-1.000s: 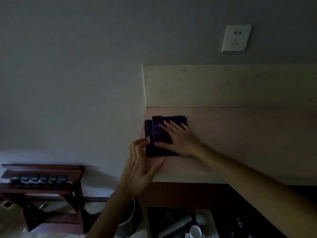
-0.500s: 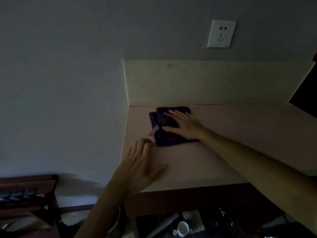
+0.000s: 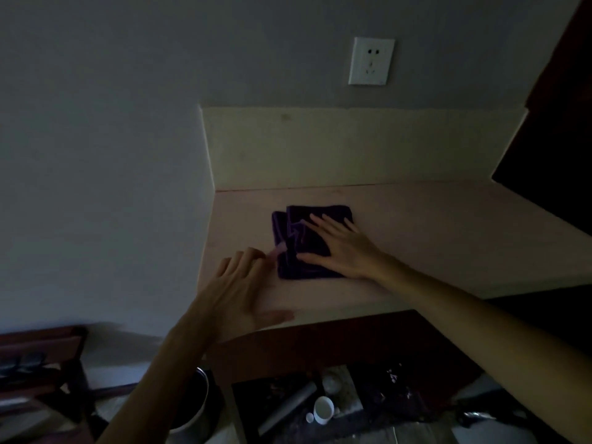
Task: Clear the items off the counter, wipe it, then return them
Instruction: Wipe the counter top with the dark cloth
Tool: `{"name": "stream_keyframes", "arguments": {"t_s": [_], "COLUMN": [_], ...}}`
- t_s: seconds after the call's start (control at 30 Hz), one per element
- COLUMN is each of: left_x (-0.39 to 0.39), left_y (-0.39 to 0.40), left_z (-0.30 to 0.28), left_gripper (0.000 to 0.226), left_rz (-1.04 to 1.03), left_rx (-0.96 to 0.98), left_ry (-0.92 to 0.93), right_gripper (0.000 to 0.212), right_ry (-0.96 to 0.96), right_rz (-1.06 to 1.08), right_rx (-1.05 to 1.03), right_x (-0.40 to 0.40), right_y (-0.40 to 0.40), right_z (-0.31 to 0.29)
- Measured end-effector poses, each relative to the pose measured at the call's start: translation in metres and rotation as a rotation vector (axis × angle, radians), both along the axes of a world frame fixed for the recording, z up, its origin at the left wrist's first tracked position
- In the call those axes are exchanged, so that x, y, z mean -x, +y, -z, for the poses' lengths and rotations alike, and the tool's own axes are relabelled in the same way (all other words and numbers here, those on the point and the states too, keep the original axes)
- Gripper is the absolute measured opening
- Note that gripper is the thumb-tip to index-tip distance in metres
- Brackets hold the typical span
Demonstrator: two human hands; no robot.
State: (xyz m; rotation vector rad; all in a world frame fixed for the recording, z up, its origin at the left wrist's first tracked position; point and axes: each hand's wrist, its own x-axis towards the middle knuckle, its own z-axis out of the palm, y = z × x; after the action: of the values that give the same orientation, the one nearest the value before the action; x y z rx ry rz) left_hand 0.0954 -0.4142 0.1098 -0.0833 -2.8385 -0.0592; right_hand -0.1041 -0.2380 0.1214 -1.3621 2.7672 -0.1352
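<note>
Purple cloth (image 3: pixel 309 243) near tabletop (image 3: pixel 448 225) left rear corner, pressed flat under right hand (image 3: pixel 344 248), fingers straight; left hand (image 3: pixel 238 293) spread beside it, holding nothing.

Dim scene, muted colours, no patterns.
Dark purple cloth (image 3: pixel 307 241) at centre; pale pinkish-beige bench (image 3: pixel 448 238); cream backsplash (image 3: pixel 352 145); grey wall (image 3: pixel 96 155); white socket (image 3: pixel 371 60) upper right; dark reddish-brown cabinet front (image 3: pixel 320 344); white cup (image 3: pixel 323 410) at bottom.

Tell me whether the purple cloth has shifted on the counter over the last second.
Yes. The purple cloth, under the flat right hand, has slid rightward, away from the counter's left wall corner, leaving more bare counter beside it.
</note>
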Motion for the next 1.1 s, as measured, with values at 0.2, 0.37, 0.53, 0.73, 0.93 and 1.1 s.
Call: {"name": "stream_keyframes", "arguments": {"t_s": [0.2, 0.37, 0.53, 0.73, 0.93, 1.1], "left_x": [0.036, 0.053, 0.053, 0.051, 0.052, 0.080], "left_y": [0.027, 0.026, 0.027, 0.031, 0.044, 0.085], "left_z": [-0.011, -0.004, -0.006, -0.009, -0.018, -0.031], "left_gripper": [0.107, 0.109, 0.111, 0.111, 0.108, 0.111], "left_rz": [0.108, 0.113, 0.084, 0.065, 0.068, 0.203], "left_rx": [0.053, -0.136, -0.120, -0.112, -0.007, 0.022], "left_ry": [-0.037, -0.086, -0.088, -0.132, -0.114, -0.018], "right_gripper": [0.087, 0.086, 0.100, 0.101, 0.093, 0.087], "right_ry": [0.011, -0.036, -0.008, -0.006, -0.007, 0.014], "right_rz": [-0.019, 0.004, 0.126, 0.143, 0.092, 0.082], "right_rx": [0.027, 0.016, -0.012, -0.042, 0.004, 0.032], "right_x": [-0.034, 0.037, 0.140, 0.135, 0.051, 0.000], "right_y": [0.074, 0.043, -0.023, -0.023, 0.065, 0.146], "right_z": [0.002, -0.006, -0.004, -0.004, 0.001, 0.001]}}
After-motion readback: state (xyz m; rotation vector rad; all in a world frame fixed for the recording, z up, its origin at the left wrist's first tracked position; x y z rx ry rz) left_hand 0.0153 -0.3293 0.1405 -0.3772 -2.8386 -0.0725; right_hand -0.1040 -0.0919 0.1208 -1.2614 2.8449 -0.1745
